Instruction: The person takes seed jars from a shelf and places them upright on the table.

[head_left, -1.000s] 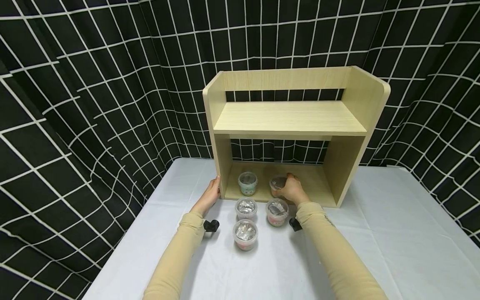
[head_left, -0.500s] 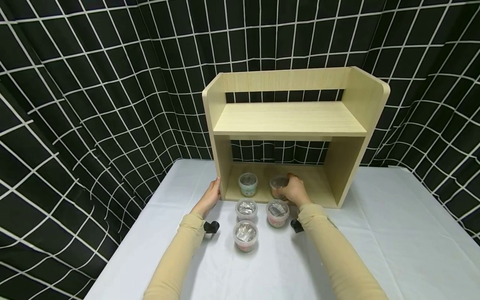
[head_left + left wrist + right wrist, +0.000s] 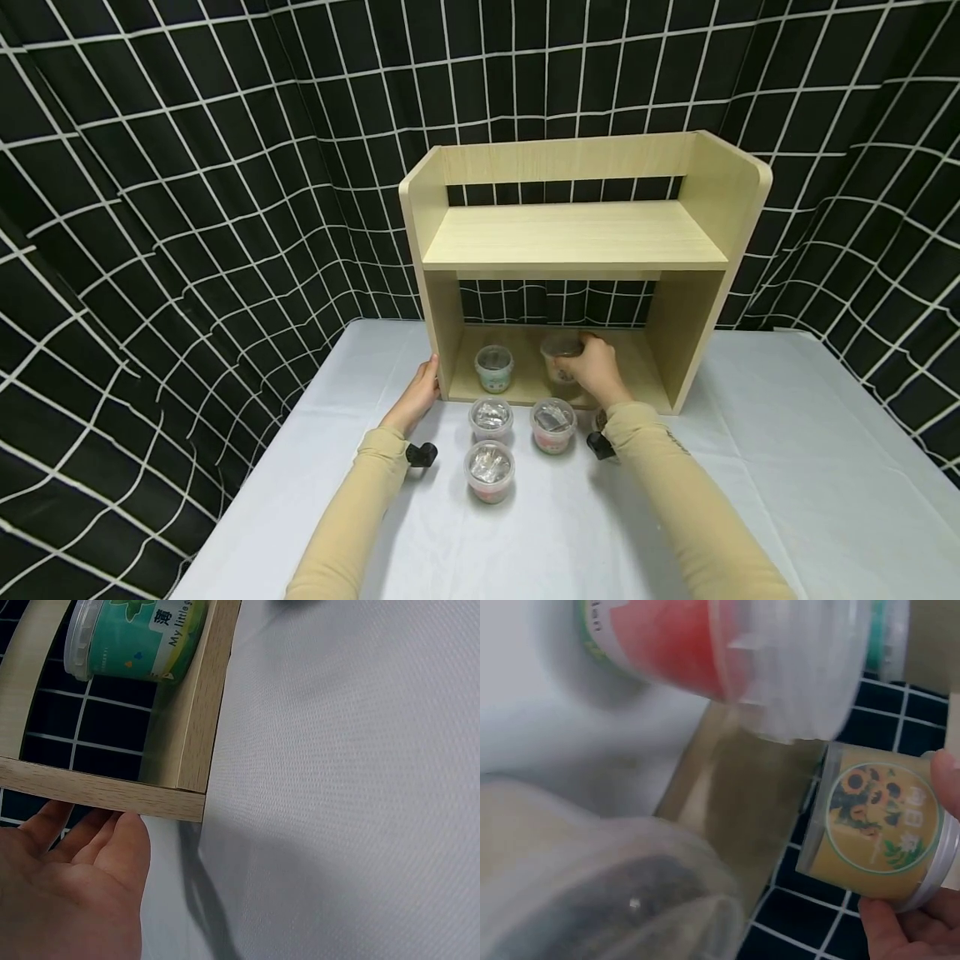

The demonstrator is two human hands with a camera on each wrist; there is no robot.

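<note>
Inside the lower compartment of a wooden shelf unit (image 3: 577,237), my right hand (image 3: 597,371) grips a small plastic tub (image 3: 557,350) with a yellow sunflower label. Thumb and fingers stand on opposite sides of this tub (image 3: 881,825) near one end, and it is raised over the shelf floor. To its left a green tub (image 3: 494,375) stands on that floor. My left hand (image 3: 416,398) is at the outside of the left side panel. Its extended fingertips (image 3: 127,829) rest against the panel in the left wrist view, partly hidden behind it.
Before the shelf, on the white tablecloth (image 3: 300,500), stand lidded tubs: one near the front edge of the shelf (image 3: 491,417), a red-labelled tub (image 3: 553,429) and a nearer tub (image 3: 489,475). Another tub (image 3: 599,419) is mostly hidden by my right wrist. Black gridded cloth surrounds the table.
My right hand has lifted the sunflower tub slightly up and back from the shelf floor. A tub beneath my right wrist has come partly into sight. My left hand stays against the panel.
</note>
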